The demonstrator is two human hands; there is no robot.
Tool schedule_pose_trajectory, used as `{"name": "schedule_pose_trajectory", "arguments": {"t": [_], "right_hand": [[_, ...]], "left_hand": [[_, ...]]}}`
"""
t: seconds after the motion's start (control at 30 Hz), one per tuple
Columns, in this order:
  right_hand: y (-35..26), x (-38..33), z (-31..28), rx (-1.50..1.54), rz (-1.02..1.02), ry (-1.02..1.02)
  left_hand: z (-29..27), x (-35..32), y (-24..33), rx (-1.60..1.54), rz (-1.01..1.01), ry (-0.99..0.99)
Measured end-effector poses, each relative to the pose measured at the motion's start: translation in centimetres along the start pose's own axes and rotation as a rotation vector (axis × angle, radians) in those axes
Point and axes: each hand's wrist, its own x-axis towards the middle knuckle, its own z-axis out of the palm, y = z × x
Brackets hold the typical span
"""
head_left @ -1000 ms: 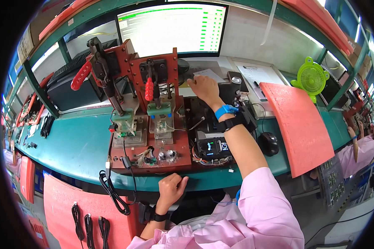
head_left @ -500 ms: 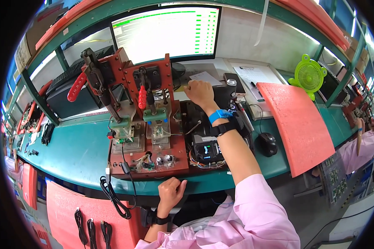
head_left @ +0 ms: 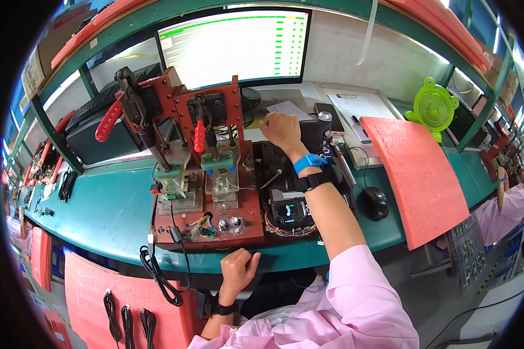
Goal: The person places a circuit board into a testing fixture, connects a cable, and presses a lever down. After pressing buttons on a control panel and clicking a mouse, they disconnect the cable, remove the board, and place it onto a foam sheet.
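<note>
My right hand [head_left: 281,131] is closed in a fist above the rear of an opened black device [head_left: 285,168]. Its fingertips and anything in them are hidden beneath it. A small lit display [head_left: 291,212] shows at the device's front. My left hand [head_left: 237,271] rests at the bench's front edge, fingers curled and thumb apart, with nothing visible in it. Just beyond it stands a red test fixture [head_left: 253,224] with two red-handled toggle clamps. The left clamp [head_left: 108,122] is over a green circuit board, and the right clamp [head_left: 199,136] has a clear block under it.
A monitor [head_left: 233,49] stands behind the fixture. To the right are a black mouse [head_left: 374,202], a pink foam sheet [head_left: 416,177] and a green fan [head_left: 434,107]. A coiled black cable [head_left: 157,278] hangs over the front edge, above pink foam [head_left: 84,291] holding several cables.
</note>
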Motion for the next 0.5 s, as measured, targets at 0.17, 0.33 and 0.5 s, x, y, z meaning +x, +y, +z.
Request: {"name": "schedule_pose_trajectory", "arguments": {"t": [0.17, 0.33, 0.5], "right_hand": [[0.2, -0.1, -0.3, 0.096, 0.035, 0.056], [0.3, -0.1, -1.6, 0.052, 0.035, -0.053], [5.3, -3.9, -8.4, 0.017, -0.201, -0.311]], "left_hand": [[-0.1, 0.1, 0.2, 0.016, 0.019, 0.001], [0.1, 0.2, 0.1, 0.016, -0.003, 0.003], [0.4, 0.4, 0.0, -0.075, -0.017, 0.002]]}}
